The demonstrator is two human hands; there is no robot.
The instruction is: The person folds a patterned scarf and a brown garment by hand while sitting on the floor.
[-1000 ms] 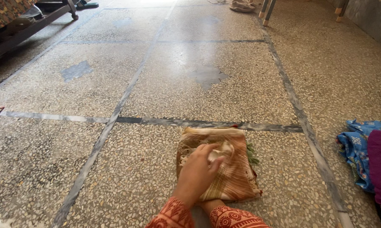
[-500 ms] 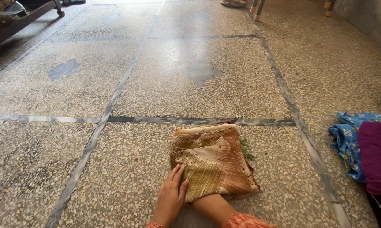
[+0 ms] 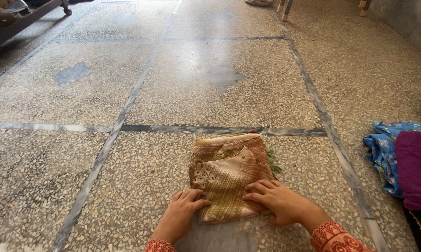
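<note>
1. The speckled terrazzo floor with dark inlaid strips (image 3: 182,88) carries everything here.
2. A heap of purple and blue printed fabric (image 3: 406,163) lies well apart, at the right edge.
3. The folded brown-and-cream embroidered cloth bundle (image 3: 229,172) lies flat just ahead of the person. It looks soft, light and limp, likely to slump or unfold unless taken by both near corners.
4. The right hand (image 3: 278,200) presses flat on its near edge, fingers spread, grasping nothing.
5. The left hand (image 3: 182,210) rests at the near-left corner, fingers loosely curled, touching the cloth.

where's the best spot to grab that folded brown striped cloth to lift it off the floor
Probably by the near edge of the folded cloth, from the person's side: it lies flat in a compact stack, and the left hand and right hand already rest at its near corners.
</note>
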